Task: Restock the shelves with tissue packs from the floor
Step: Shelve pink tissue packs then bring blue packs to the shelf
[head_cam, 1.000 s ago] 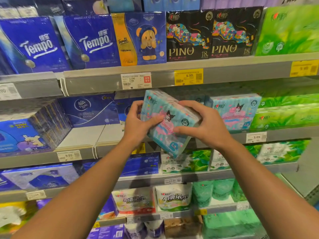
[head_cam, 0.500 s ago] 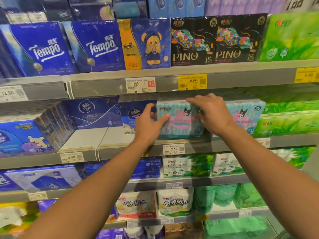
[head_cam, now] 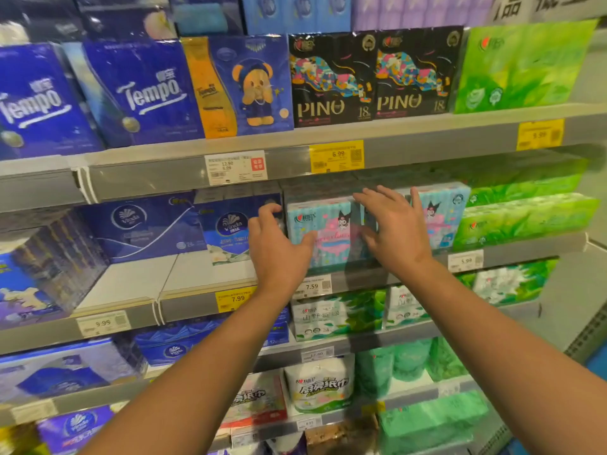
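A light-blue and pink cartoon tissue pack (head_cam: 323, 231) stands upright on the middle shelf (head_cam: 525, 249), above the 7.59 price tag. A second pack of the same design (head_cam: 443, 215) stands to its right. My left hand (head_cam: 279, 247) hovers at the pack's left edge, fingers loosely spread, thumb near the pack's front. My right hand (head_cam: 394, 228) is in front of the gap between the two packs with fingers straight. Neither hand grips the pack.
Dark-blue Vinda packs (head_cam: 144, 224) sit left of the cartoon pack, with bare shelf in front of them. Green packs (head_cam: 525, 218) fill the right end. The upper shelf holds Tempo (head_cam: 144, 93) and black Pino packs (head_cam: 331, 80). Lower shelves hold more tissue and kitchen rolls.
The pack went from tilted in both hands in front of the shelf to standing on the shelf. Both hands have since let go and opened.
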A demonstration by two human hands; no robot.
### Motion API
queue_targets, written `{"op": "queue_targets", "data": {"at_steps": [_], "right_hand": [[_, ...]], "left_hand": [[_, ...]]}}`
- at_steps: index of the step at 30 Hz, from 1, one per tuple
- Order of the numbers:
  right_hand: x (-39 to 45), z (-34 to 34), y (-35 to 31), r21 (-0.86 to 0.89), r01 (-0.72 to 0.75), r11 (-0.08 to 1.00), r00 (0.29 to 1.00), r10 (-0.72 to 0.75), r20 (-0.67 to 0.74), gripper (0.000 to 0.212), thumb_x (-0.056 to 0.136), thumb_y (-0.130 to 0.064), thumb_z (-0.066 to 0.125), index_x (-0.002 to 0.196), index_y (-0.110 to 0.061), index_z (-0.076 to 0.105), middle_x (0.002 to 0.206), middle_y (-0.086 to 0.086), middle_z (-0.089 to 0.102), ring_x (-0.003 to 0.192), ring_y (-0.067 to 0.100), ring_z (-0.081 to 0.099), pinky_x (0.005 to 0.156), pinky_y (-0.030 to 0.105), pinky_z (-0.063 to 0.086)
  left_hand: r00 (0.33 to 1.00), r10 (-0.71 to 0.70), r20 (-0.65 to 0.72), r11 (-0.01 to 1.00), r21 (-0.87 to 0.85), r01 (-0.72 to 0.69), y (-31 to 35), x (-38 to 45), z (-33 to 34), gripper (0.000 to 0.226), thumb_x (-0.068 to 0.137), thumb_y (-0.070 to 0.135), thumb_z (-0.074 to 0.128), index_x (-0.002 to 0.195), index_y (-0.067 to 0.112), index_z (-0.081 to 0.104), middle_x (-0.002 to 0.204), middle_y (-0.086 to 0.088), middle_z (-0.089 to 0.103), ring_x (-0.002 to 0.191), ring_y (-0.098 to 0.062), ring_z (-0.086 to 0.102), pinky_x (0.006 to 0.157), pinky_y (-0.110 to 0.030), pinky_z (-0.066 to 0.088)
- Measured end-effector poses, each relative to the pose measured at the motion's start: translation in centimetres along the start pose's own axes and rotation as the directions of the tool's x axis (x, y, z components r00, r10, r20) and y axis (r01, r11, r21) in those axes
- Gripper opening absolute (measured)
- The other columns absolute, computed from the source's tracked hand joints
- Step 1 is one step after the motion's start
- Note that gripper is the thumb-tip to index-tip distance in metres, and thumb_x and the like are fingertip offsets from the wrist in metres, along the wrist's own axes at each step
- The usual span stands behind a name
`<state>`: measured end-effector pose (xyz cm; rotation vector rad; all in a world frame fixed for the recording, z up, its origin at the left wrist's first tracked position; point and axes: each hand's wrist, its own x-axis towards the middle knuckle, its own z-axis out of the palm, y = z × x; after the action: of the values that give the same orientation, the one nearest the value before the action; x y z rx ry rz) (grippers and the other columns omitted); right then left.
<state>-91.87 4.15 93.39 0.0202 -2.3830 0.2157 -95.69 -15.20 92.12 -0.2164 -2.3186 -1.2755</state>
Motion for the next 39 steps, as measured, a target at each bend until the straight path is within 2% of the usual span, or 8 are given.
{"op": "queue_targets", "data": {"at_steps": [2, 6, 11, 16, 21, 28, 32, 39], "right_hand": [[-2.8, -0.7, 0.1, 0.063, -0.076, 0.995, 0.997, 0.078, -0.028, 0.057, 0.077, -0.022, 0.077, 0.131, -0.022, 0.058, 0.133, 0.0, 0.06, 0.132, 0.024, 0.047, 0.114, 0.056, 0.021], [-10.4, -2.2, 1.7, 0.083, -0.238, 0.968, 0.97, 0.241, -0.03, 0.054, 0.074, -0.024, 0.077, 0.125, -0.014, 0.061, 0.123, 0.005, 0.066, 0.114, 0.026, 0.059, 0.098, 0.041, 0.043], [-18.5, -6.8, 3.3, -0.01, -0.484, 0.875, 0.874, 0.484, 0.041, 0.054, 0.081, -0.026, 0.073, 0.132, -0.016, 0.058, 0.13, 0.002, 0.063, 0.12, 0.021, 0.057, 0.101, 0.033, 0.042], [-27.8, -16.0, 5.1, -0.09, -0.633, 0.769, 0.772, 0.621, -0.134, 0.055, 0.075, -0.032, 0.066, 0.128, -0.017, 0.06, 0.124, 0.003, 0.066, 0.112, 0.024, 0.062, 0.096, 0.036, 0.047], [-41.9, -27.0, 4.5, -0.136, -0.804, 0.579, 0.589, 0.746, -0.311, 0.057, 0.071, -0.03, 0.066, 0.126, -0.015, 0.061, 0.121, 0.005, 0.067, 0.109, 0.026, 0.064, 0.096, 0.037, 0.048], [-65.0, -42.0, -3.1, -0.112, -0.982, 0.151, 0.187, 0.849, -0.495, 0.059, 0.073, -0.035, 0.069, 0.129, -0.023, 0.057, 0.121, 0.001, 0.066, 0.11, 0.024, 0.062, 0.095, 0.037, 0.048], [-75.8, -48.0, -9.0, -0.076, -0.995, -0.066, -0.012, 0.825, -0.565, 0.056, 0.083, -0.039, 0.07, 0.135, -0.028, 0.052, 0.122, 0.0, 0.066, 0.108, 0.02, 0.062, 0.09, 0.032, 0.047], [-90.1, -52.8, -17.7, 0.129, -0.924, -0.359, -0.356, 0.69, -0.63, 0.06, 0.079, -0.029, 0.074, 0.135, -0.027, 0.053, 0.127, 0.002, 0.064, 0.114, 0.023, 0.059, 0.098, 0.037, 0.046]], "left_hand": [[0.988, 0.15, -0.027, 0.988, -0.04, -0.151, 0.5, -1.7, 0.9, 0.05, 0.072, 0.031, 0.08, 0.104, 0.026, 0.043, 0.101, 0.006, 0.046, 0.087, -0.011, 0.048, 0.074, -0.031, 0.046], [0.909, 0.371, 0.188, 0.922, -0.192, -0.337, 1.6, -5.5, 4.3, 0.036, 0.075, 0.028, 0.078, 0.098, 0.024, 0.051, 0.09, 0.007, 0.049, 0.069, -0.007, 0.044, 0.064, -0.015, 0.038], [0.782, 0.412, 0.467, 0.904, -0.316, -0.288, 4.7, -11.1, 8.3, 0.034, 0.074, 0.032, 0.078, 0.099, 0.031, 0.054, 0.087, 0.008, 0.058, 0.065, -0.01, 0.055, 0.064, -0.029, 0.049], [0.555, 0.564, 0.611, 0.823, -0.469, -0.319, 12.6, -20.6, 10.1, 0.033, 0.072, 0.03, 0.078, 0.098, 0.026, 0.058, 0.084, 0.007, 0.061, 0.059, -0.012, 0.056, 0.068, -0.035, 0.053], [0.275, 0.699, 0.66, 0.713, -0.614, -0.34, 20.8, -34.9, 10.0, 0.037, 0.067, 0.035, 0.079, 0.097, 0.029, 0.058, 0.084, 0.004, 0.065, 0.059, -0.014, 0.055, 0.072, -0.04, 0.055], [-0.274, 0.746, 0.607, 0.523, -0.788, -0.324, 28.5, -60.3, 3.4, 0.047, 0.07, 0.039, 0.082, 0.107, 0.02, 0.061, 0.088, 0.0, 0.065, 0.07, -0.016, 0.059, 0.08, -0.037, 0.052], [-0.474, 0.67, 0.571, 0.501, -0.82, -0.277, 30.4, -72.3, -1.2, 0.048, 0.074, 0.041, 0.079, 0.115, 0.026, 0.059, 0.099, 0.006, 0.063, 0.081, -0.01, 0.061, 0.082, -0.025, 0.047], [-0.754, 0.504, 0.422, 0.389, -0.89, -0.238, 30.7, -89.1, -7.0, 0.05, 0.078, 0.039, 0.075, 0.122, 0.025, 0.056, 0.108, 0.002, 0.064, 0.096, -0.018, 0.062, 0.089, -0.035, 0.051]]}}
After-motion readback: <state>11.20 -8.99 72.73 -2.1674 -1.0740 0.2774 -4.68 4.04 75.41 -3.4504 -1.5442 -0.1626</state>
